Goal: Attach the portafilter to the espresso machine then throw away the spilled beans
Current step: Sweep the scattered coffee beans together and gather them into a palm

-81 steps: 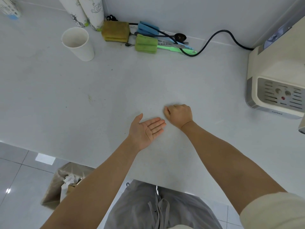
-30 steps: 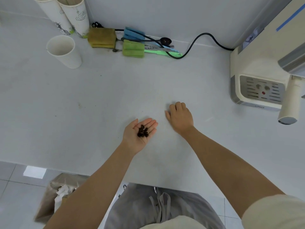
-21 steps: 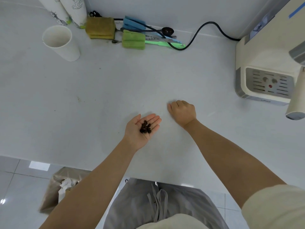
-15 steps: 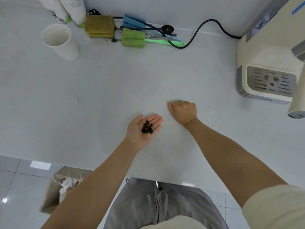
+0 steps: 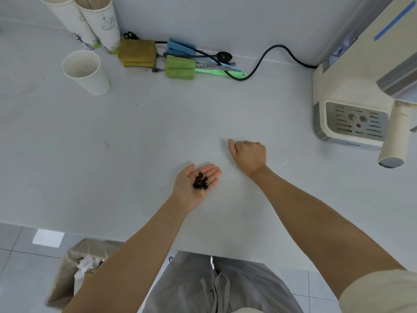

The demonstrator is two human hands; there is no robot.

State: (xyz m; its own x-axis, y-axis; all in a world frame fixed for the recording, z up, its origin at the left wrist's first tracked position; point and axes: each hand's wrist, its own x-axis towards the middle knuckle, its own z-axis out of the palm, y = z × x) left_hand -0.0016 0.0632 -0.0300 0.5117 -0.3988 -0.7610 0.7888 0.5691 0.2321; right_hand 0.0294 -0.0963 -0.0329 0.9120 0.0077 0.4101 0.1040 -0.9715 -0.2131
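Several dark coffee beans (image 5: 200, 183) lie in a small heap on the upturned palm of my left hand (image 5: 184, 190), which hovers flat just above the white counter (image 5: 135, 136). My right hand (image 5: 248, 155) rests on the counter a little to the right of it, knuckles up and fingers curled under; anything inside it is hidden. The cream espresso machine (image 5: 347, 91) stands at the right edge. The portafilter sits in it, its cream handle (image 5: 394, 141) sticking out toward me.
A paper cup (image 5: 84, 72) and two taller cups (image 5: 90, 21) stand at the back left. Sponges (image 5: 137, 53), brushes and a black power cable (image 5: 266, 55) lie along the wall. A lined bin (image 5: 74, 272) with crumpled paper stands on the floor below the counter's front edge.
The left palm was empty 2.7 s ago and now carries the beans. The right hand's fingers went from spread flat to curled under. Both hands have stayed in place.
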